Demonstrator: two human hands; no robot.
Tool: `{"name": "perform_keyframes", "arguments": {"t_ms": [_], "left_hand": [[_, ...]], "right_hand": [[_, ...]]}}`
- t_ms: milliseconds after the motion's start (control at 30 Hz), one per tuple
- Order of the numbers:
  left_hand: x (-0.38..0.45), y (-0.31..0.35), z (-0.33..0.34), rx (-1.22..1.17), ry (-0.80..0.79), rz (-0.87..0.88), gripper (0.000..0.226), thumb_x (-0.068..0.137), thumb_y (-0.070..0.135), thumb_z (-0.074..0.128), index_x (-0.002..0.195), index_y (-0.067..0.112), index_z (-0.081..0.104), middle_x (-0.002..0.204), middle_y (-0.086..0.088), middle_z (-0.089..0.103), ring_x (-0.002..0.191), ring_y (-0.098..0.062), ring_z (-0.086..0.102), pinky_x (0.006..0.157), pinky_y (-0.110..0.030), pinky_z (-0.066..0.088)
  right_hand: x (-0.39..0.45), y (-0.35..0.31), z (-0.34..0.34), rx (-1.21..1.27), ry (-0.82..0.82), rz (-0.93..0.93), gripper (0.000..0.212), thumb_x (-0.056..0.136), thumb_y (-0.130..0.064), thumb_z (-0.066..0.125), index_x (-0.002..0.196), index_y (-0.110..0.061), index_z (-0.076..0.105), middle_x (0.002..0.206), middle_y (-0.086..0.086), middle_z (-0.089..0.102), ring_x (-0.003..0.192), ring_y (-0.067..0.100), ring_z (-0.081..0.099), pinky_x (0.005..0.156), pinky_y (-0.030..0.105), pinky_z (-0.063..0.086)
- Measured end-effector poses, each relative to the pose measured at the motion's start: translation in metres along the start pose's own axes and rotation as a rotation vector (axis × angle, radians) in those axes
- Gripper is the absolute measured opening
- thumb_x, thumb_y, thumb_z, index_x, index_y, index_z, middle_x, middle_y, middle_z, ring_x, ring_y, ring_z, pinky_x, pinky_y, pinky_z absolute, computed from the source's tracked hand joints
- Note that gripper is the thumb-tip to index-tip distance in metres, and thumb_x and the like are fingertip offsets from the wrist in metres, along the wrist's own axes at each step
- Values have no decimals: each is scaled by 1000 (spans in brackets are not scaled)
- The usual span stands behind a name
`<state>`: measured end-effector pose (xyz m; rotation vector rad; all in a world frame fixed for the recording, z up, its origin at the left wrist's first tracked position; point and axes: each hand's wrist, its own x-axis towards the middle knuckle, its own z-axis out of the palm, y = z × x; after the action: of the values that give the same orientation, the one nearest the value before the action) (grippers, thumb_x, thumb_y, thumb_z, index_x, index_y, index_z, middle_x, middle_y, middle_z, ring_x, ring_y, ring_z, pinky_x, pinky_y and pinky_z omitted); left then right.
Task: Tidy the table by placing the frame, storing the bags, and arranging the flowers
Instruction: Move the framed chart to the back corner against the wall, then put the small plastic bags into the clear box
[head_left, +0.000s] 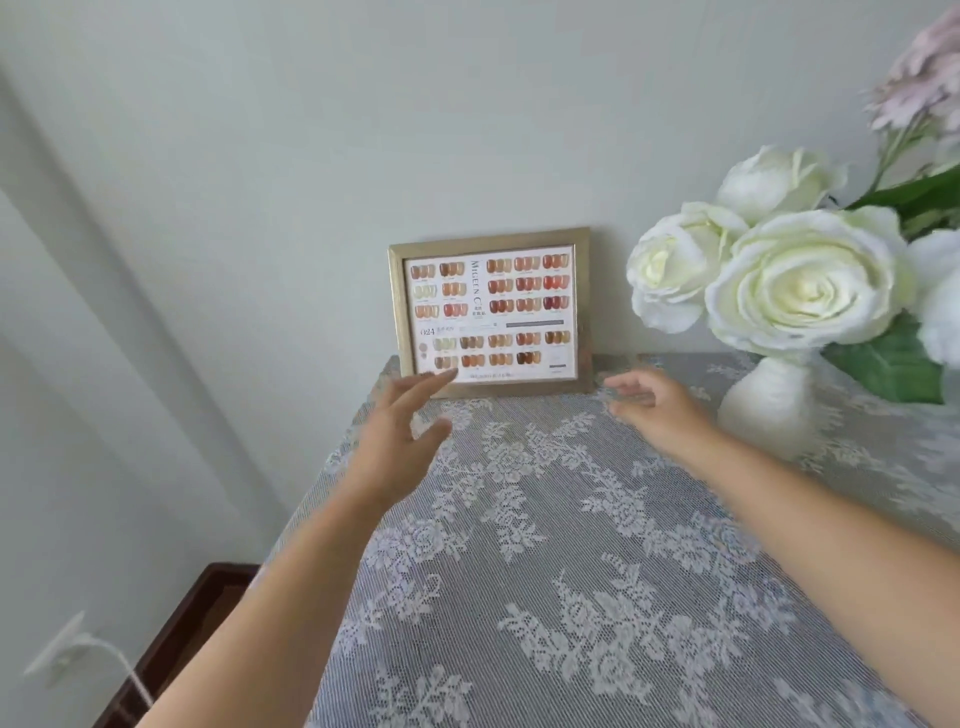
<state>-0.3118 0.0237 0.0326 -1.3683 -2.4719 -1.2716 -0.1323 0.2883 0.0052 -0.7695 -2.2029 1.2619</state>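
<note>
A gold picture frame (491, 310) with a chart of nail colours stands upright on the table's far edge, leaning against the wall. My left hand (402, 431) hovers just in front of its lower left corner, fingers spread, holding nothing. My right hand (655, 402) is near the frame's lower right corner, fingers loosely curled and empty. White roses (795, 280) with green leaves sit in a white vase (769, 405) at the right, with a pink flower (924, 78) above them. No bags are in view.
A grey lace tablecloth (561, 571) covers the table. A dark wooden piece of furniture (187, 634) stands low at the left, beside a white wall socket (62, 654) with a cable. The wall is directly behind the frame.
</note>
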Motion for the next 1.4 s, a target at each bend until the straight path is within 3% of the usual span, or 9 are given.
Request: {"name": "perform_keyframes", "arguments": {"t_ms": [133, 267, 567, 733, 933, 1033, 1200, 1300, 1400], "left_hand": [[-42, 33, 9, 53, -122, 22, 44, 91, 32, 66, 129, 51, 53, 133, 20, 44, 119, -1, 45, 101, -37, 45], [-85, 64, 22, 67, -262, 50, 40, 91, 39, 63, 130, 44, 56, 134, 20, 46, 118, 1, 46, 96, -23, 36], [-170, 123, 56, 161, -452, 168, 40, 87, 42, 66, 126, 33, 63, 126, 11, 54, 120, -14, 47, 106, -40, 36], [-194, 142, 65, 212, -523, 135, 53, 85, 64, 52, 133, 41, 53, 126, 13, 55, 120, -13, 49, 104, -48, 40], [-222, 165, 80, 249, -572, 91, 75, 75, 79, 47, 142, 47, 35, 128, 12, 49, 116, -13, 48, 104, -44, 40], [-227, 173, 84, 262, -558, 75, 76, 74, 74, 52, 143, 47, 34, 127, 12, 49, 114, -11, 50, 106, -43, 39], [-229, 184, 84, 207, -517, 20, 82, 70, 57, 72, 142, 45, 35, 122, 13, 48, 110, -5, 50, 97, -27, 37], [-227, 189, 79, 197, -474, 18, 76, 72, 42, 79, 138, 45, 41, 115, 14, 50, 95, 3, 54, 87, -15, 39], [-227, 195, 74, 149, -409, 18, 65, 77, 28, 79, 133, 43, 49, 109, 16, 57, 84, 4, 60, 72, -5, 45]], "right_hand": [[-27, -6, -12, 20, -59, 4, 22, 86, -21, 66, 95, -40, 64, 113, -7, 61, 93, 9, 60, 68, 28, 48], [-59, -9, -30, -36, -156, -17, 22, 84, -25, 67, 95, -43, 65, 108, -12, 63, 97, 12, 63, 85, 36, 51], [-167, 7, -76, -233, -428, -69, 24, 85, -29, 69, 99, -47, 63, 96, -11, 68, 95, 10, 65, 89, 35, 50], [-214, 9, -106, -373, -422, -83, 30, 85, -36, 64, 106, -54, 56, 95, -20, 64, 87, -12, 58, 82, 27, 49], [-268, 27, -151, -419, -294, -75, 33, 82, -42, 63, 111, -55, 53, 102, -24, 61, 93, 29, 68, 85, 27, 47], [-290, 35, -160, -481, -336, -59, 39, 78, -53, 60, 116, -56, 50, 112, -27, 57, 99, 31, 67, 89, 40, 51], [-315, 38, -152, -555, -398, -101, 61, 73, -62, 64, 130, -50, 45, 133, -20, 48, 125, 7, 42, 108, 41, 34], [-325, 36, -147, -541, -406, -167, 61, 71, -58, 70, 127, -52, 46, 118, -32, 46, 115, 0, 42, 96, 27, 36], [-328, 37, -145, -491, -354, -178, 62, 70, -48, 76, 125, -51, 49, 106, -26, 53, 104, -3, 47, 83, 18, 32]]}}
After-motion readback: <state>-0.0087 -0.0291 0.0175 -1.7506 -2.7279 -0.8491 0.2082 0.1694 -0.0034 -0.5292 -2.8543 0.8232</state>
